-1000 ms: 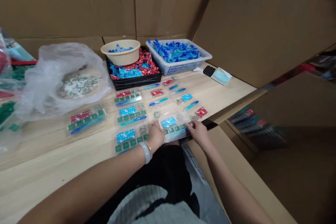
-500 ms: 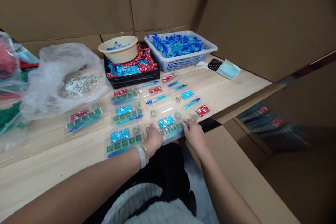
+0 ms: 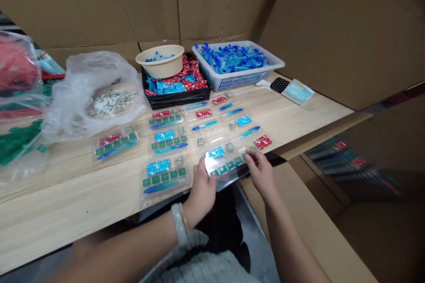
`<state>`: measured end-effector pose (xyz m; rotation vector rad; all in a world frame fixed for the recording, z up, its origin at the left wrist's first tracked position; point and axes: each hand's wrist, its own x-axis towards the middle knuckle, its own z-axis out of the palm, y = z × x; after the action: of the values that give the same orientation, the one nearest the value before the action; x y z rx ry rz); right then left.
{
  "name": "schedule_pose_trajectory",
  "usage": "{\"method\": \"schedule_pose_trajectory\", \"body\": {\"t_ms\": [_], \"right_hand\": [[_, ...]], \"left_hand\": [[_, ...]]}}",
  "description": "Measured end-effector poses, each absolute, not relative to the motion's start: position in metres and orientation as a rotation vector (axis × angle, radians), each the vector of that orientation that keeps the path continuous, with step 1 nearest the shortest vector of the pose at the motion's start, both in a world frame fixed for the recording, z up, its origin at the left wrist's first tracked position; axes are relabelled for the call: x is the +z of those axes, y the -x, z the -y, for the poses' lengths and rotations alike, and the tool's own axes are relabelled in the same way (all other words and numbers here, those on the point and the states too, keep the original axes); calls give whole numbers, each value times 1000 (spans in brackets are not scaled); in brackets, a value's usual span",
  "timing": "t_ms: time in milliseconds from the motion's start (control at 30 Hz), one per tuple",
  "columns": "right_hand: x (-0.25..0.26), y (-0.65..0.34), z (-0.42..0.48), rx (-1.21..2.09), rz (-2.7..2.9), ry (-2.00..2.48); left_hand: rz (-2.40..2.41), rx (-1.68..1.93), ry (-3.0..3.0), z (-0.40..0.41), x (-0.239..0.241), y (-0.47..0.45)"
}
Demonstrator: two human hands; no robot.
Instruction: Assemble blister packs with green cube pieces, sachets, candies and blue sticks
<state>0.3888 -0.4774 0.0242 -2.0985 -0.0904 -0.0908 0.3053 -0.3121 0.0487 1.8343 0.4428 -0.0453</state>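
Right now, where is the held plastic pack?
In the head view, the pack is just right of centre, between left hand and right hand, at the table's near edge.

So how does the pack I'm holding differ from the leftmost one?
The held pack has a blue packet; the leftmost pack has a red packet. Left hand and right hand grip the held pack, while the leftmost pack lies on the table. Both are clear, with green pieces in a row.

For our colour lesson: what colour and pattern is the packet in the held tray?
The packet is light blue with small white marks; head view.
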Motion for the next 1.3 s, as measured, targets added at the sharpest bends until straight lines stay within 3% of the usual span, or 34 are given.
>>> {"method": "schedule_pose_trajectory", "body": {"t_ms": [133,300,800,1167,1300], "right_hand": [[35,-372,496,229,25,1601],[32,-359,503,379,30,1462],[42,-360,487,409,69,1482],[50,-377,473,500,96,1500],[70,-411,471,698,336,1698]], "left_hand": [[-353,-156,-1709,325,62,-270],[-139,-213,-1780,324,68,-248],[309,-172,-1920,305,79,-237],[238,-94,-1870,298,81,-244],[-148,11,-1739,277,76,-246]]}}
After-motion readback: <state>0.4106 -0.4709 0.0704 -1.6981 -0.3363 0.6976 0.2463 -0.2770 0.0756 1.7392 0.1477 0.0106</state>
